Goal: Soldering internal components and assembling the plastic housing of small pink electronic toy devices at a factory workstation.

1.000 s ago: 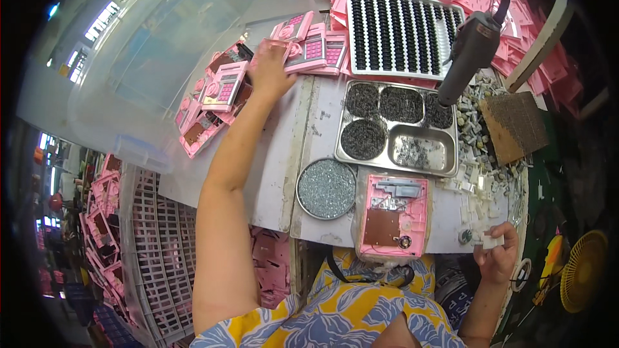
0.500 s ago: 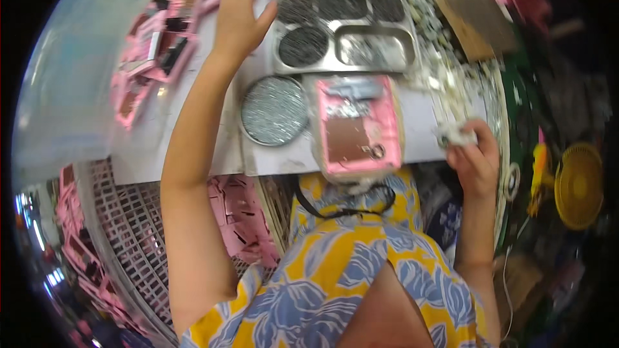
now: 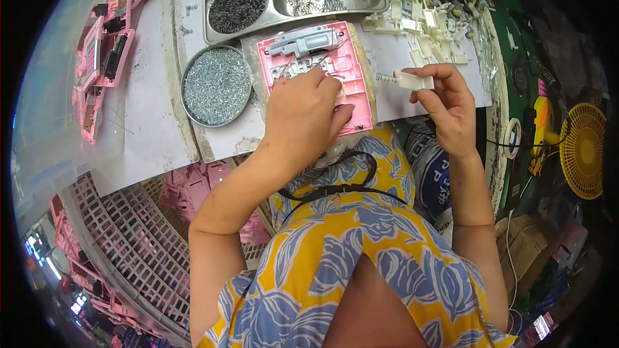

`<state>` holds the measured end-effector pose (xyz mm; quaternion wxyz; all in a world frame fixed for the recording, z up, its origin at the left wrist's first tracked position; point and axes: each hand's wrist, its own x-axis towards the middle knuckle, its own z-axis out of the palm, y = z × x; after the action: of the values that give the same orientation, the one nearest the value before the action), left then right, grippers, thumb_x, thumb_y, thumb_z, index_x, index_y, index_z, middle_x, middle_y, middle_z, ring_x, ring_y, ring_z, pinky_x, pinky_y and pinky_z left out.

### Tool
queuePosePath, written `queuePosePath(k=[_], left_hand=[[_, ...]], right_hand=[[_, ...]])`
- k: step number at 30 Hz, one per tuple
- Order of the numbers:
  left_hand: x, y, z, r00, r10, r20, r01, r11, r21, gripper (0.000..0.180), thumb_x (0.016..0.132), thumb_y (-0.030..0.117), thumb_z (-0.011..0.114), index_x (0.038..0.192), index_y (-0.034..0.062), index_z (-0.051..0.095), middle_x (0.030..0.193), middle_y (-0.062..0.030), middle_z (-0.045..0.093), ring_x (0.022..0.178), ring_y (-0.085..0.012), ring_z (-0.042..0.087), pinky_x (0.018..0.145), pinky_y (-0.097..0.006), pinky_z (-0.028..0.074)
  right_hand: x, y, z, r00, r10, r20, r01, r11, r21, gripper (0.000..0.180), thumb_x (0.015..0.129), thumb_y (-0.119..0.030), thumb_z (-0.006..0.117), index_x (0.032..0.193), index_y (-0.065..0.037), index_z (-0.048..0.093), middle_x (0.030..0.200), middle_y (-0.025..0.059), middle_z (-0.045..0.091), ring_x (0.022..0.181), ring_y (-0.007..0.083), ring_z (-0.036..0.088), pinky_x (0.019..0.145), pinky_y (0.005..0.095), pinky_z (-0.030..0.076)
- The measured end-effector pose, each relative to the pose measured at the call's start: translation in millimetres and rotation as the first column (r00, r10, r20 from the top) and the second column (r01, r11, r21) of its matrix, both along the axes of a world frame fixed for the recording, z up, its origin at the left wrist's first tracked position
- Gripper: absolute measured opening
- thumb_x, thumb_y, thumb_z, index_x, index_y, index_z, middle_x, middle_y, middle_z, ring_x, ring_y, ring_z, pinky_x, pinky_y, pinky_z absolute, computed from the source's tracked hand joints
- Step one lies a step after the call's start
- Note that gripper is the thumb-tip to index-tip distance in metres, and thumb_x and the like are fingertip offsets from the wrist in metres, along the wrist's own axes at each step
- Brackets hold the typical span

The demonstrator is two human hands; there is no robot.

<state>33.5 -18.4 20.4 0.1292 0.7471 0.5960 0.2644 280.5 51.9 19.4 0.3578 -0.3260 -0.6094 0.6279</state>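
Note:
My left hand lies over the lower left of a pink plastic casing, fingers curled down into it. Their tips are hidden, so what they grip cannot be made out. Inside the casing's top sits a grey mechanism, with metal parts and thin wires below. My right hand, right of the casing, pinches a small white plastic piece between thumb and fingers. A coil spring sticks out from its left end. This hand is off the casing.
Left of the casing is a round tin of small silvery pieces. Behind it stands a metal tray of springs; white plastic parts are heaped at right. Pink casings line the far left. A yellow fan is at right.
My left hand has come from the far left, near the pink casings, down onto the casing before me. My right hand keeps the white piece; its spring now shows clearly. The view has shifted.

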Motion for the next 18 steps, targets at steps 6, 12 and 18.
queuePosePath(k=[6,12,18], left_hand=[[15.0,14.7,-1.6,0.986,-0.045,-0.161,0.039,0.998,-0.043,0.019,0.078,0.019,0.077,0.084,0.0054,0.065,0.079,-0.0091,0.062,0.07,-0.0303,0.064,0.062,-0.042,0.052],[24.7,12.7,-6.3,0.972,-0.076,-0.225,0.063,0.996,-0.064,0.014,0.08,0.016,0.073,0.083,0.005,0.065,0.079,-0.0095,0.064,0.073,-0.0297,0.066,0.063,-0.041,0.053],[18.0,12.9,-7.1,0.999,-0.032,-0.037,0.03,0.999,-0.043,0.011,0.082,0.008,0.072,0.09,0.0027,0.068,0.078,-0.0085,0.064,0.069,-0.0261,0.065,0.06,-0.037,0.051]], right_hand=[[12.4,-3.5,0.0,0.998,-0.04,0.039,0.04,0.999,0.002,0.028,0.095,-0.006,0.068,0.12,0.002,0.059,0.116,0.0074,0.066,0.098,0.0098,0.06,0.085,0.0249,0.049],[17.5,-2.3,-1.2,0.997,-0.069,0.044,0.068,0.998,0.01,0.028,0.091,-0.004,0.071,0.117,0.002,0.063,0.112,0.0043,0.065,0.09,0.0083,0.058,0.079,0.0226,0.047],[9.1,8.1,-4.4,0.989,-0.111,0.093,0.094,0.981,0.17,0.025,0.085,-0.003,0.074,0.11,-0.002,0.07,0.104,0.0026,0.064,0.093,0.0092,0.055,0.077,0.0235,0.044]])
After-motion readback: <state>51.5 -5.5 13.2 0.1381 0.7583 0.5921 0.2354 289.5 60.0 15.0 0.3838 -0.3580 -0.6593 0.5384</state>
